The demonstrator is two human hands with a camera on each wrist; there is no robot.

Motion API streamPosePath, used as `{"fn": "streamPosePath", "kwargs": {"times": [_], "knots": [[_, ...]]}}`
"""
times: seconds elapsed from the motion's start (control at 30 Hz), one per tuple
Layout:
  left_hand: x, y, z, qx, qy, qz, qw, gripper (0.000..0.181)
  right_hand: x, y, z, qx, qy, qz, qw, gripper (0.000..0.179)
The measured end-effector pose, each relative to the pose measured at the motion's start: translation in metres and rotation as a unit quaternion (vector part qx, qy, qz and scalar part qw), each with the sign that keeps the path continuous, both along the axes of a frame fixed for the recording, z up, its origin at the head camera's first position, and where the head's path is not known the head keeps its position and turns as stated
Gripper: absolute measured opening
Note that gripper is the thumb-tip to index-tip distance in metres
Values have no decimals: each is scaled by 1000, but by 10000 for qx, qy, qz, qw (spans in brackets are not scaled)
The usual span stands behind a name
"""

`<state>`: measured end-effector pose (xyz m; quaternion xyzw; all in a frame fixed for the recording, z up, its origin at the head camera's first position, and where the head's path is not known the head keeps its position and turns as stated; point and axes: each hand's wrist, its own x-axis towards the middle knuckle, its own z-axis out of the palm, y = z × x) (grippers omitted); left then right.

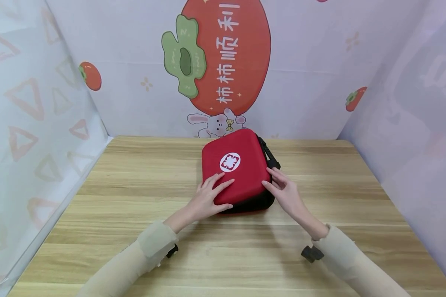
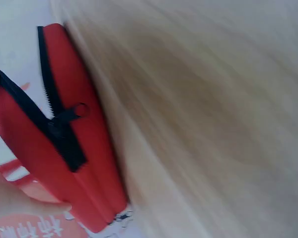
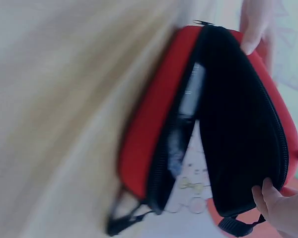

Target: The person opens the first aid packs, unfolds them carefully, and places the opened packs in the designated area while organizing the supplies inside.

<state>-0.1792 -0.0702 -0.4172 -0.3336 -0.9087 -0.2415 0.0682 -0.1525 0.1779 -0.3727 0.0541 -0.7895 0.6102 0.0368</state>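
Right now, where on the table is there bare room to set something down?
Bare tabletop lies between the red case and left wall, and between the right fingers and right wall. The front strip between the sleeves is bare too. It's crowded around the case, where the left fingers also touch it.

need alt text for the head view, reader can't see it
A partly open red case sits on a wooden table, a person's left hand on its lid and right hand gripping the lid's right edge. Behind is a pale backdrop with a printed rabbit under a large fruit.
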Motion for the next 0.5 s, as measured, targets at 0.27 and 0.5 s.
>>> {"fn": "streamPosePath", "kwargs": {"times": [0.27,0.5], "knots": [[10,9,21,185,551,208,9981,72,2,-14,27,360,424,179,9983,43],[11,21,34,400,1479,172,9880,71,-8,-20,28,220,831,383,9956,40]]}}
